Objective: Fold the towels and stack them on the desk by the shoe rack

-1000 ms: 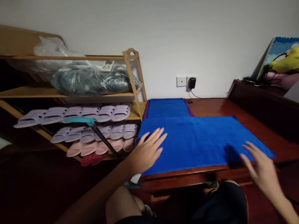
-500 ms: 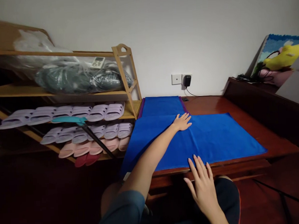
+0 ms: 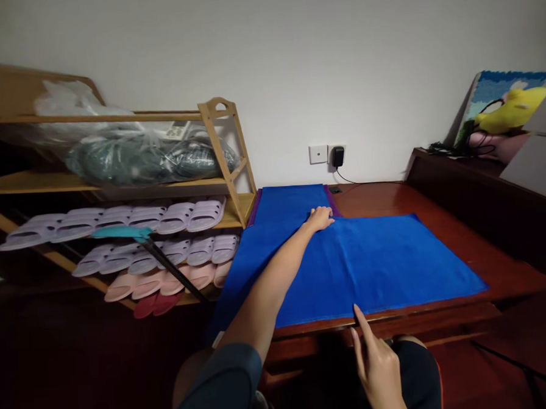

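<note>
A blue cloth [image 3: 395, 259] lies spread over the dark red wooden table, with a shallow crease running from its far edge to its near edge. My left hand [image 3: 321, 218] reaches across it, and its bent fingers close on the far edge. Near me, my right hand [image 3: 380, 367] has its index fingertip at the cloth's near edge. Its thumb is apart from the index finger, and the other fingers are curled. Behind the cloth lies another flat blue piece [image 3: 293, 202] with purple side edges.
At left stands a wooden rack [image 3: 227, 152] with several slippers [image 3: 204, 213] and plastic-wrapped things [image 3: 147, 159]. A teal-topped black pole [image 3: 178, 267] leans before it. A black adapter [image 3: 338, 157] is plugged into the wall. At right are a raised dark ledge [image 3: 473, 188] and a yellow plush toy [image 3: 506, 113].
My left hand has slid to the far edge, its spread fingers now bent. My right hand has moved slightly down, its fingers going from spread to index and thumb extended.
</note>
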Demonstrator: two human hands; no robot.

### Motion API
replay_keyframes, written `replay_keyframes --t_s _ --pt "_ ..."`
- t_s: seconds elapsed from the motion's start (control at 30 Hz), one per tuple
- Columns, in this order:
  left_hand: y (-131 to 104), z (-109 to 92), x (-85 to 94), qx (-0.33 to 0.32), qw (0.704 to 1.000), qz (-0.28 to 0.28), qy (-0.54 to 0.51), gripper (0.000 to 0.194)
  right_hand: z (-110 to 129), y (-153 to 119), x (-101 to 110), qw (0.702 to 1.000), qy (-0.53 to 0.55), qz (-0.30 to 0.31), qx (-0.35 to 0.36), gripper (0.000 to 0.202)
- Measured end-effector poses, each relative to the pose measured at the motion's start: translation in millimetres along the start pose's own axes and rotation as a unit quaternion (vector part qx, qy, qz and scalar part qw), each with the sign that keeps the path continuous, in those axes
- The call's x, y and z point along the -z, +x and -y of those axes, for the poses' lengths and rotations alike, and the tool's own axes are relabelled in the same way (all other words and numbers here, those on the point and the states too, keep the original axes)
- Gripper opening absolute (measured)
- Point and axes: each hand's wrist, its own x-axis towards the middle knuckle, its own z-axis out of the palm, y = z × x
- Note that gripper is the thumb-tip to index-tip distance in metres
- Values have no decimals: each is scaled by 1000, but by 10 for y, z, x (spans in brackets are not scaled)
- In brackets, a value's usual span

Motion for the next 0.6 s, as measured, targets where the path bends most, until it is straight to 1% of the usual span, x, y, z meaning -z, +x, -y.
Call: replay_keyframes --t_s 0.1,0.2,0.3,0.4,0.5,0.53,0.6 --pt "112 12 84 18 998 36 -47 20 -43 -2 0 999 6 -37 20 66" --pt "166 3 196 20 992 53 -114 15 -111 -21 -10 998 23 -50 40 67" --pt "141 -32 315 25 980 43 -191 9 -168 -45 -44 995 33 -70 60 68" --pt "60 -85 454 38 964 22 -264 6 -175 -44 -45 991 44 -103 75 68" --pt "-45 -136 641 39 946 6 -322 7 -136 -17 61 983 74 -150 81 66" --pt "-82 -149 718 36 940 3 -339 8 -121 -6 126 979 81 -169 79 62" --pt "-158 -166 889 27 927 -5 -374 9 -98 28 291 975 92 -194 56 49"
